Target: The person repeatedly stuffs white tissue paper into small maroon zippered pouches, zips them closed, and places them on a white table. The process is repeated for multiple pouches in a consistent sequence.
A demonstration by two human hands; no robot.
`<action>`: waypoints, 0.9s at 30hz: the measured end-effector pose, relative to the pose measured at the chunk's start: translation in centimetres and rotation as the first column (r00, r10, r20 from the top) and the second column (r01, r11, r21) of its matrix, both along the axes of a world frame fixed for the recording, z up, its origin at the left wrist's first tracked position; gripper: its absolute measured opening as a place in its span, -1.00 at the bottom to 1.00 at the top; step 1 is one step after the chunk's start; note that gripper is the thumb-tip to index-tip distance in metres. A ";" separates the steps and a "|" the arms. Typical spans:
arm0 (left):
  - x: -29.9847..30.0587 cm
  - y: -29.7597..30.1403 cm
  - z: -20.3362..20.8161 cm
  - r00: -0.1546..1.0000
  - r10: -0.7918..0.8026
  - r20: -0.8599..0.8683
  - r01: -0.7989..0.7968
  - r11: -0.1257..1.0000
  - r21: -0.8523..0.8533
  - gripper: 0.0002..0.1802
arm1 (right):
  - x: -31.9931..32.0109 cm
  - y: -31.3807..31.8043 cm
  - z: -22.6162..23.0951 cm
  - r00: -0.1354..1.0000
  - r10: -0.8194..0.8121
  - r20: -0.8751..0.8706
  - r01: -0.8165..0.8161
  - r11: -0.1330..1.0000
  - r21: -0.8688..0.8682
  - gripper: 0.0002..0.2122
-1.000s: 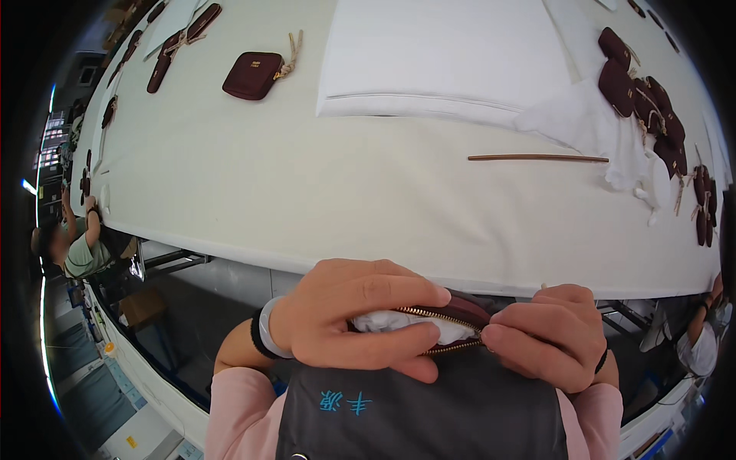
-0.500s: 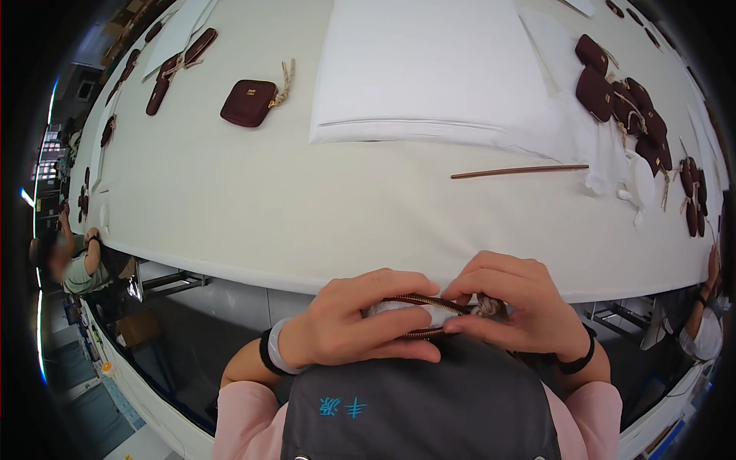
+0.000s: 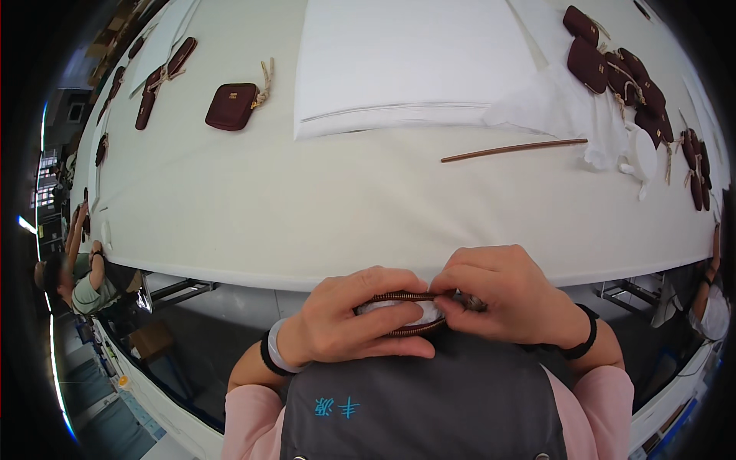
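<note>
Close in front of my body, at the table's near edge, I hold a small dark-red zip pouch (image 3: 416, 331) with both hands. Its brass-toned zipper gapes, and white stuffing (image 3: 431, 313) shows inside. My left hand (image 3: 333, 318) grips the pouch's left side, with a finger laid across the opening. At the zipper's right end, the thumb and fingertips of my right hand (image 3: 506, 295) pinch together. Part of a beige cord (image 3: 474, 303) shows under those fingers. Whether they hold the zipper pull or the pouch's edge is hidden.
A similar finished-looking pouch (image 3: 231, 106) with a corded pull lies farther left. White paper sheets (image 3: 399, 61) cover the far middle. A thin brown stick (image 3: 514, 150) lies before a pile of pouches (image 3: 589, 64) and crumpled white tissue (image 3: 606, 146). Another person (image 3: 92, 287) is at far left.
My right hand's thumb and fingers have closed tighter at the zipper's end and moved slightly left. My left hand keeps its hold. The whole view has shifted a little.
</note>
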State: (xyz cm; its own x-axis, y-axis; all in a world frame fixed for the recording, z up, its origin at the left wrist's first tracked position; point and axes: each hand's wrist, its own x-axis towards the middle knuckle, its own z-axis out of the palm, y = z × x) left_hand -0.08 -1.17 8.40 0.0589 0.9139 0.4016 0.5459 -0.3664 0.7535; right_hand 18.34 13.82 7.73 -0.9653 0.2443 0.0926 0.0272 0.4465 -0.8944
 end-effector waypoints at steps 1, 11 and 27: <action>0.0 0.0 0.0 1.000 0.002 -0.005 -0.002 1.000 0.001 -0.58 | 0.0 -0.3 0.0 1.000 -0.023 -0.017 0.023 0.999 0.038 -0.92; -1.4 -0.8 0.3 0.994 -0.026 0.106 0.047 0.978 -0.203 -0.73 | -0.4 -0.6 -0.5 0.999 -0.035 -0.005 0.034 0.991 -0.132 -0.92; -4.4 4.4 5.8 0.967 -0.250 0.040 0.206 0.685 -0.699 -0.77 | -2.6 -0.2 -3.0 0.985 0.077 -0.152 -0.081 0.997 -0.020 -0.85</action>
State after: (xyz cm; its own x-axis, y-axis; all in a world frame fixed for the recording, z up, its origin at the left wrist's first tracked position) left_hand -4.53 3.21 14.22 0.3048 0.8861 -0.3491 0.5636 0.1276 0.8161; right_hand 15.69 13.65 4.71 -0.9570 0.1722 0.2333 -0.1434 0.4182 -0.8970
